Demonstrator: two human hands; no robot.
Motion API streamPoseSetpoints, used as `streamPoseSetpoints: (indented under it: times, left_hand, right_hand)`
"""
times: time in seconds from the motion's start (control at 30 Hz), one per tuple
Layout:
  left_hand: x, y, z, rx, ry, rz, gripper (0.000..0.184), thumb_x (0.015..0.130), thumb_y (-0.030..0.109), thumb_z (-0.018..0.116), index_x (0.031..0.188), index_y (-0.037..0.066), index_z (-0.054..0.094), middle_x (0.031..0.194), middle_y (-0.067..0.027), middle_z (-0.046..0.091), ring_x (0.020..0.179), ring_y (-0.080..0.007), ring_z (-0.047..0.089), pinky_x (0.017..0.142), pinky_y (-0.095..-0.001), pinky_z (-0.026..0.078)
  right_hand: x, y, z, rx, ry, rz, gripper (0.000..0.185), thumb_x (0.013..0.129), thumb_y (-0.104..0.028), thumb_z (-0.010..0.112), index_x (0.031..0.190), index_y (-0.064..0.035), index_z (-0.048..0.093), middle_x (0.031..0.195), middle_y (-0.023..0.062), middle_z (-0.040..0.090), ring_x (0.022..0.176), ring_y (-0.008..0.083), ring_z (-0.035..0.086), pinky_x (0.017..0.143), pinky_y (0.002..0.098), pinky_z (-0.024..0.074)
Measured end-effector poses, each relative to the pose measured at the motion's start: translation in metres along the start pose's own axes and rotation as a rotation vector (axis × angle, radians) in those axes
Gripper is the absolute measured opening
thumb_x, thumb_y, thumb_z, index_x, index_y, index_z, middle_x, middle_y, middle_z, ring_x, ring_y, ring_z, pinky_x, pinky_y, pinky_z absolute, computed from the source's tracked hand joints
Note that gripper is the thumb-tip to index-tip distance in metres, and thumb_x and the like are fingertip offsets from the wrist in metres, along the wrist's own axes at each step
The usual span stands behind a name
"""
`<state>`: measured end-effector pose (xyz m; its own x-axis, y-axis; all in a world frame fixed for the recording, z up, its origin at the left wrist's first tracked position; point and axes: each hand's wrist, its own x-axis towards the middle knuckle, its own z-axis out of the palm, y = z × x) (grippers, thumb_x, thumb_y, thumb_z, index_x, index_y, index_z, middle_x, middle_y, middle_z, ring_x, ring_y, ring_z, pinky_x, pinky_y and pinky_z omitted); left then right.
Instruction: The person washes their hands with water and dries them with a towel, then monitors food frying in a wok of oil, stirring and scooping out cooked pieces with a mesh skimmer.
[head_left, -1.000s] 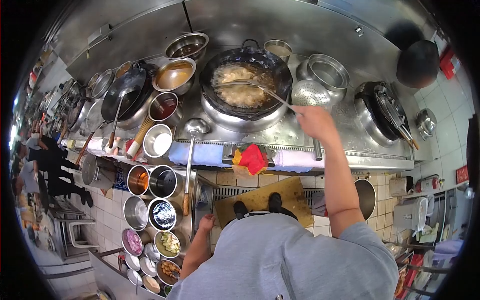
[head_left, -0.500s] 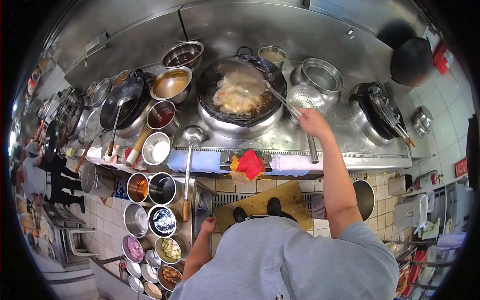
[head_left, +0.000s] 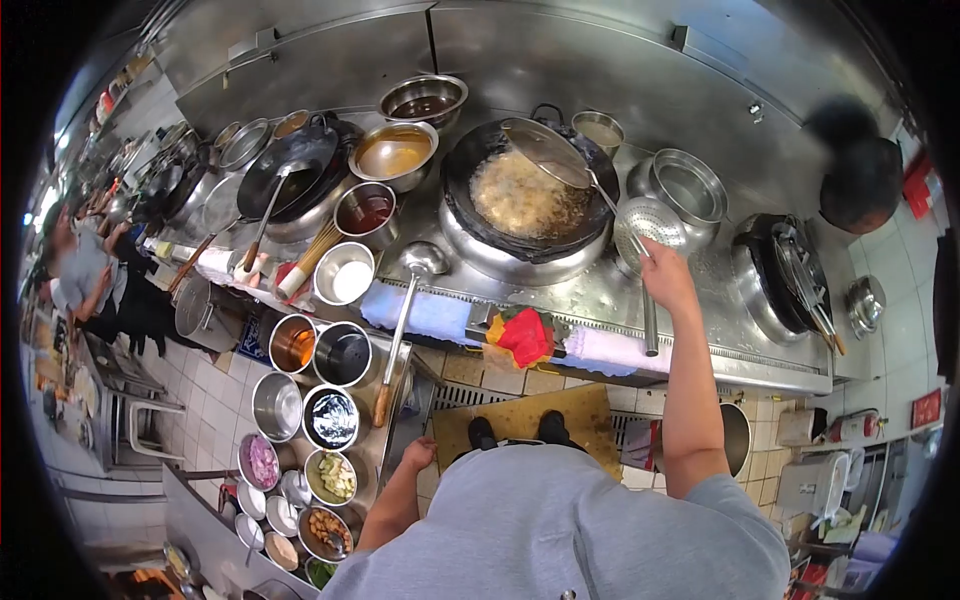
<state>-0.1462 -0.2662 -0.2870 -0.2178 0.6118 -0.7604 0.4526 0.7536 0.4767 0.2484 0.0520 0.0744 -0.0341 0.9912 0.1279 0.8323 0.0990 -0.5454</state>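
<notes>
My right hand [head_left: 664,272] grips the handle of a round mesh strainer [head_left: 546,152]. The strainer's head is over the far right part of a large black wok [head_left: 470,235]. Pale, foaming oil with food in it [head_left: 528,195] bubbles in the wok. Below the strainer's handle, a perforated ladle [head_left: 653,226] rests beside the wok, its handle pointing toward me. Down at my side, my left hand [head_left: 420,453] hangs near the side counter, fingers curled, with nothing visible in them. The closest tool to it is a long-handled ladle [head_left: 425,259], lying apart from it.
Steel bowls of sauce [head_left: 394,155] and a pot of white powder [head_left: 344,274] stand left of the wok. Ingredient pots [head_left: 331,477] fill the side counter. A second wok [head_left: 290,180] and a right-hand burner [head_left: 775,265] flank the station. Another person [head_left: 90,270] stands at far left.
My right hand has lifted the strainer off the food toward the wok's far right rim. The oil's foam shows more openly. The whole view has shifted and turned slightly.
</notes>
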Motion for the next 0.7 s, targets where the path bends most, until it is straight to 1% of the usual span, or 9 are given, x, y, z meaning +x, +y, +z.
streamPoseSetpoints:
  times: [0.1, 0.17, 0.23, 0.33, 0.5, 0.53, 0.6, 0.67, 0.7]
  left_hand:
    - [0.018, -0.017, 0.005, 0.057, 0.042, 0.055, 0.038, 0.075, 0.035, 0.055, 0.104, 0.011, 0.061, 0.102, -0.0145, 0.061, 0.1, -0.0274, 0.056, 0.086, -0.0336, 0.043]
    - [0.024, -0.015, 0.003, 0.118, 0.015, 0.054, 0.04, 0.075, 0.035, 0.056, 0.106, 0.01, 0.06, 0.103, -0.014, 0.061, 0.101, -0.0272, 0.056, 0.086, -0.0336, 0.043]
    - [0.03, -0.011, 0.002, 0.132, 0.025, 0.065, 0.039, 0.075, 0.035, 0.055, 0.106, 0.01, 0.06, 0.103, -0.0137, 0.061, 0.1, -0.0271, 0.056, 0.086, -0.0336, 0.043]
    - [0.039, -0.003, 0.003, 0.054, 0.052, 0.106, 0.038, 0.076, 0.034, 0.055, 0.106, 0.01, 0.06, 0.102, -0.0132, 0.062, 0.098, -0.0269, 0.057, 0.085, -0.0332, 0.044]
    - [0.031, 0.021, 0.008, -0.245, -0.005, 0.137, 0.036, 0.078, 0.032, 0.055, 0.106, 0.01, 0.059, 0.099, -0.0124, 0.063, 0.093, -0.0267, 0.06, 0.08, -0.0322, 0.046]
    - [0.02, 0.024, 0.011, -0.222, 0.015, 0.138, 0.036, 0.078, 0.031, 0.055, 0.106, 0.009, 0.059, 0.096, -0.012, 0.064, 0.088, -0.0245, 0.061, 0.076, -0.0312, 0.047]
    - [0.023, 0.019, 0.015, -0.191, 0.033, 0.151, 0.035, 0.078, 0.03, 0.055, 0.105, 0.008, 0.059, 0.093, -0.0116, 0.064, 0.084, -0.0224, 0.062, 0.072, -0.0302, 0.048]
    - [0.041, -0.022, 0.028, 0.129, 0.067, 0.191, 0.032, 0.077, 0.026, 0.057, 0.103, 0.007, 0.06, 0.087, -0.0102, 0.065, 0.074, -0.0155, 0.063, 0.063, -0.0274, 0.049]
    - [0.04, -0.033, 0.028, 0.13, 0.068, 0.197, 0.032, 0.077, 0.026, 0.057, 0.103, 0.007, 0.06, 0.087, -0.0102, 0.065, 0.074, -0.0155, 0.063, 0.063, -0.0274, 0.049]
  right_hand:
    - [0.005, -0.016, 0.025, -0.035, 0.092, -0.195, 0.031, 0.081, -0.01, 0.049, 0.111, -0.0105, 0.055, 0.091, 0.0212, 0.059, 0.086, 0.039, 0.056, 0.077, 0.0451, 0.0442]
    - [0.024, -0.025, 0.054, 0.019, 0.097, -0.154, 0.032, 0.08, -0.011, 0.049, 0.112, -0.0114, 0.054, 0.088, 0.0218, 0.06, 0.083, 0.0396, 0.056, 0.075, 0.0465, 0.0443]
    - [0.046, -0.028, 0.089, 0.065, 0.139, -0.124, 0.026, 0.08, -0.012, 0.049, 0.104, -0.0093, 0.056, 0.083, 0.0235, 0.059, 0.08, 0.0408, 0.056, 0.072, 0.0476, 0.0447]
    - [0.073, -0.027, 0.12, 0.014, -0.069, -0.044, 0.026, 0.078, -0.011, 0.046, 0.102, -0.007, 0.058, 0.097, 0.0217, 0.059, 0.094, 0.0362, 0.056, 0.082, 0.0436, 0.0437]
    - [0.08, -0.033, 0.11, 0.009, -0.028, -0.085, 0.034, 0.077, -0.01, 0.046, 0.109, -0.0057, 0.056, 0.099, 0.0223, 0.058, 0.094, 0.0357, 0.056, 0.083, 0.0409, 0.0441]
    - [0.062, -0.051, 0.097, 0.039, -0.059, -0.059, 0.034, 0.076, -0.008, 0.045, 0.109, -0.005, 0.056, 0.099, 0.0232, 0.058, 0.093, 0.0369, 0.056, 0.082, 0.0411, 0.0442]
    - [0.062, -0.027, 0.135, 0.066, 0.004, -0.106, 0.03, 0.076, -0.008, 0.045, 0.103, -0.0048, 0.058, 0.096, 0.0238, 0.058, 0.09, 0.0386, 0.056, 0.08, 0.0429, 0.0443]
    - [0.04, -0.026, 0.131, 0.091, -0.112, -0.077, 0.029, 0.076, -0.006, 0.044, 0.102, -0.0043, 0.057, 0.095, 0.024, 0.058, 0.09, 0.0396, 0.055, 0.079, 0.044, 0.0443]
    - [0.023, -0.026, 0.12, 0.058, -0.168, -0.054, 0.03, 0.078, -0.009, 0.046, 0.106, -0.0046, 0.056, 0.097, 0.0248, 0.058, 0.092, 0.0394, 0.055, 0.081, 0.0432, 0.0437]
